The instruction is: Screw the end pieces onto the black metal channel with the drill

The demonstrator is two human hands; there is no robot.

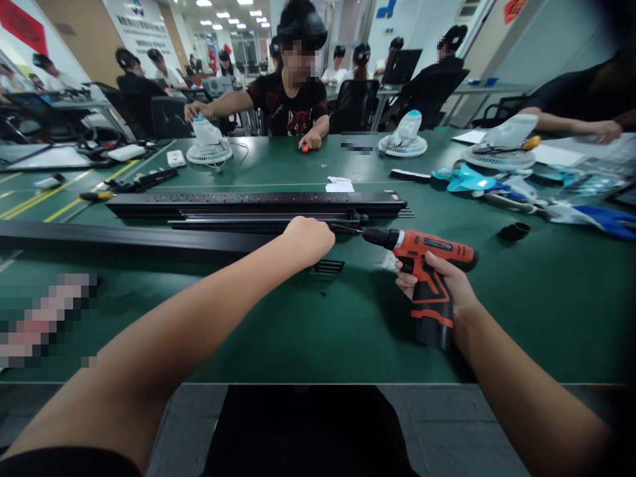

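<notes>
A red and black cordless drill (432,255) is gripped by the handle in my right hand (454,285), its chuck turned left. Its thin bit reaches toward my left hand (311,240), which is closed beside the end of a long black metal bar (218,240); its fingers and whatever they hold are hidden. Just beyond lie a narrower black rail (263,218) and a long black strip with red dots (248,199). Thin black prongs (328,266) poke out below my left wrist. A small dark screw-like piece (323,292) lies on the green table (298,338).
Across the table a person (298,99) touches a white fan (206,142) and holds an orange-ended tool. More fans (405,136) stand to the right, near blue gloves (606,218). A black cap (514,230) lies at right, and a yellow-handled screwdriver (97,196) at left.
</notes>
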